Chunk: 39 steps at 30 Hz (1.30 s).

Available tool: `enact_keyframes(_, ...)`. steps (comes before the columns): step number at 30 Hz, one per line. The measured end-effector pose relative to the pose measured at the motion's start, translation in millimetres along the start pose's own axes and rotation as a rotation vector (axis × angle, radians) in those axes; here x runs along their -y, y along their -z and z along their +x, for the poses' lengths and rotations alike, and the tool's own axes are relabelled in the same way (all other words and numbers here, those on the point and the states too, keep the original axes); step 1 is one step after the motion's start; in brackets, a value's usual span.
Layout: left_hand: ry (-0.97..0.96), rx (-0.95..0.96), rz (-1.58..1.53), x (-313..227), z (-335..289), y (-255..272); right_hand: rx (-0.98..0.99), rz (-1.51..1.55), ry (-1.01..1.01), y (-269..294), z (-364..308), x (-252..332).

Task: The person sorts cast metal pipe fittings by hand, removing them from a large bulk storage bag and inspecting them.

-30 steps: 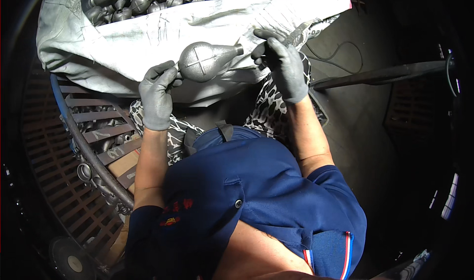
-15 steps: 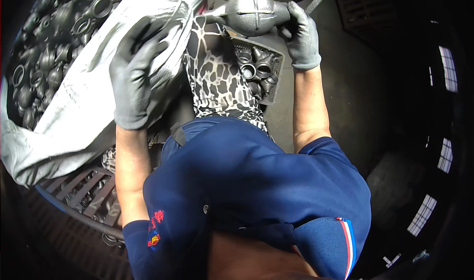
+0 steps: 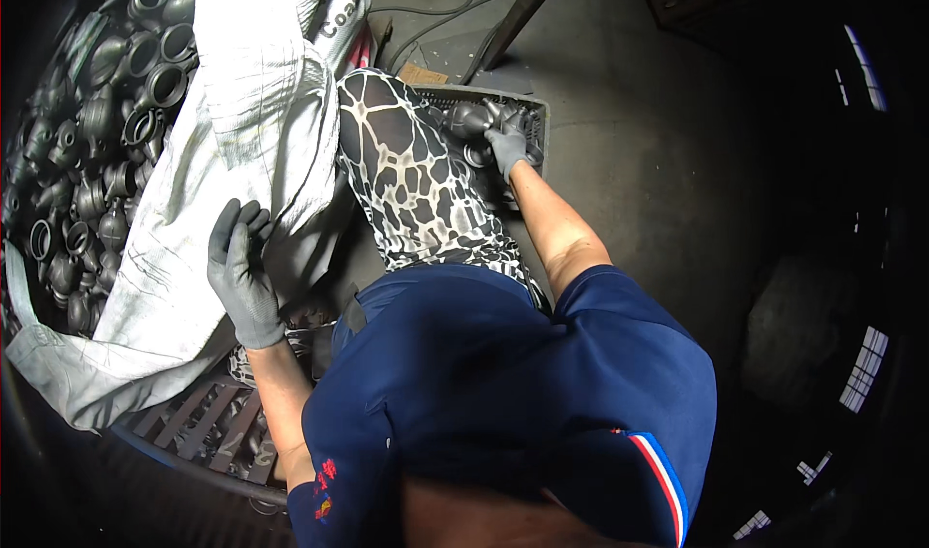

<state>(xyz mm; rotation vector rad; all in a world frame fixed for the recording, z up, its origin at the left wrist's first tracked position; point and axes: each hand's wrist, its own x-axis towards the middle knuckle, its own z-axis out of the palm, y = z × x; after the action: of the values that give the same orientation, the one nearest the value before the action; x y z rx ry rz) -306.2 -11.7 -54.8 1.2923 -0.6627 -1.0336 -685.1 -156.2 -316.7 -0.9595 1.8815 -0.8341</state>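
Observation:
My right hand (image 3: 506,148), in a grey glove, reaches down into a grey plastic crate (image 3: 545,127) beyond my knee. Its fingers are closed at the neck of a round, dark grey metal casting (image 3: 469,120). Similar castings lie around it in the crate, partly hidden by the hand and my leg. On the left, my gloved left hand (image 3: 242,272) is raised in front of a white woven sack (image 3: 218,171). Its fingers are loosely bent and apart, with nothing in them.
A heap of dark metal castings (image 3: 102,113) fills the far left, beside the sack. Below it is a slatted rack (image 3: 198,422) with small parts under the slats. Cables (image 3: 435,16) and a dark slanted leg (image 3: 527,16) stand beyond the crate.
My right hand has come down with the round casting from high in view into the crate. The pointed blade that stuck out of that hand no longer shows. My left hand has lowered.

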Motion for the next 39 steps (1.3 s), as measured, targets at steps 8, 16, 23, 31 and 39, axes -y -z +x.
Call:
enact_keyframes(8, -0.05, -0.066, 0.106, -15, 5, -8, 0.146, 0.415, -0.162, 14, -29, 58)
enact_keyframes(16, -0.092, -0.106, 0.258, 32, 41, 35, 0.366, 0.488, -0.102, 9, -72, 131)
enact_keyframes(23, -0.132, -0.126, 0.221, 67, 80, 71, 0.31, 0.536, 0.088, 14, -87, 158)
enact_keyframes(31, -0.189, -0.127, 0.148, 86, 95, 85, 0.252, 0.652, 0.326, 86, -63, 222)
enact_keyframes(39, -0.171, -0.068, 0.068, 94, 90, 88, 0.37, 0.487, 0.481, 31, -109, 244)
